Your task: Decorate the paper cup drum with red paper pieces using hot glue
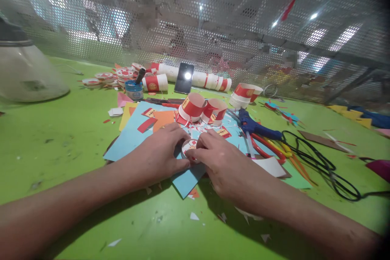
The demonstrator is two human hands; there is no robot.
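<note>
Between my hands is a small round paper-cup base (pixel 187 146) with red pieces on its white face. My left hand (pixel 163 148) curves around its left side, thumb at the near edge and fingers at the far edge. My right hand (pixel 221 158) has its fingertips pressed onto the disc's face and right edge. Under it lie sheets of blue paper (pixel 128 140), with orange paper (pixel 166 120) and red scraps on top. Two cut red-and-white paper cup rings (pixel 192 107) stand just beyond my fingers. What lies under my right fingertips is hidden.
A blue glue gun (pixel 258 126) and red-handled scissors (pixel 271 148) lie right, beside a black cord (pixel 317 162). Farther back are a phone (pixel 184 78), stacked paper cups (pixel 207 79), a blue jar (pixel 134 89) and decorated discs (pixel 105 77). Paper scraps dot the green table (pixel 70 142).
</note>
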